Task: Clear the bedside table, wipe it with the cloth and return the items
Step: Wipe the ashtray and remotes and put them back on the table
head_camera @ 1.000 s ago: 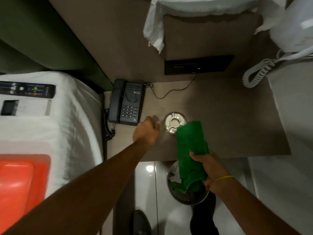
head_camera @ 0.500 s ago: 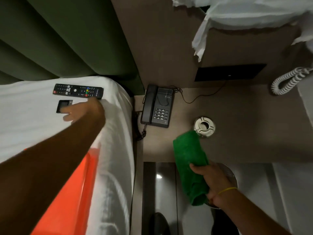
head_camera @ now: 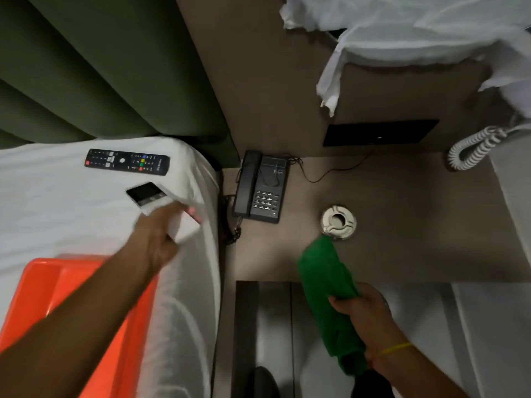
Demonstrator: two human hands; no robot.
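We stood in a bedroom corner, with a green curtain behind a white-sheeted bed and the brown bedside tabletop set between the bed and a pale unit on the far side.

Taking things from largest to smallest, we counted one orange tray on the bed, one black telephone at the tabletop's back left corner, and one green cloth hanging over the front edge. There were two remotes: a long black one lying on the sheet and a smaller white one just beside it. One round metal ashtray sat near the middle of the tabletop, just beyond the cloth's tip.

Our left hand had its grip closed around the lower end of the white remote over the bed's edge, though blur hid the fingers. Our right hand was clenched on the bunched cloth.

We judged the cloth soft and limp, best held in a wad as it was. The remotes looked light and rigid, easiest taken around the middle. The telephone seemed heavier, with a loose handset and trailing cord, so it wanted lifting by the base. The ashtray looked hard and smooth, best pinched at the rim.
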